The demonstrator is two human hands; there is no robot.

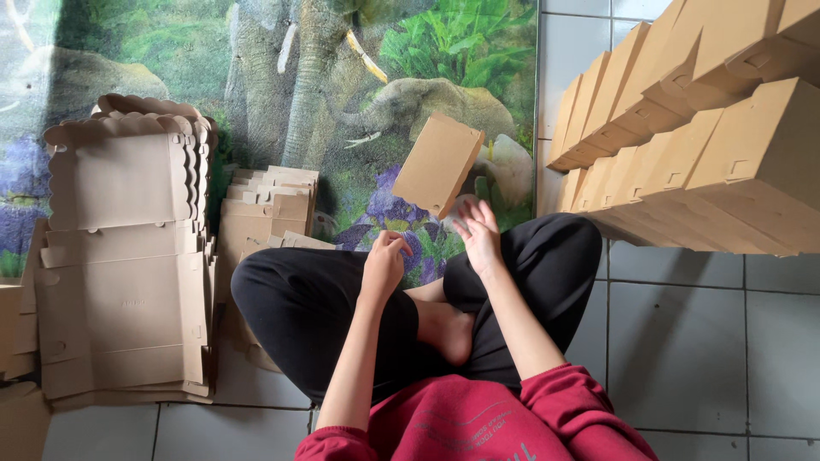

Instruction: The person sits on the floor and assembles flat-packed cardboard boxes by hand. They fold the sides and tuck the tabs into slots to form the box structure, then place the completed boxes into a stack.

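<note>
So the person sits cross-legged on a tiled floor [683, 341], black trousers, red sleeves, bare foot tucked in the middle. A folded-up cardboard box [438, 165] is up in the air just above and in front of the hands, tilted, one corner pointing down. Neither hand is actually on it as far as I can see: there's a small gap between its lowest corner and the right hand.

The right hand [478, 235] is spread, palm up-ish, fingers fanned out and loose, sitting right under the box. The left hand [384, 260] is lower and a bit to the left, fingers curled in toward the palm, gripping nothing I can make out. Both hover over the knees.

Off to the person's left there's a big stack of flats [124, 256], unfolded box blanks with scalloped edges, lying on the floor. Next to that, closer to the knee, a smaller pile of flats [269, 209], kind of messy. On the right side, a wall of finished boxes [700, 145] stacked in rows, leaning a little, well apart from the hands.

Behind the airborne box is a mat [342, 85] printed with elephants and green plants, which the piles on the left partly sit on.
</note>
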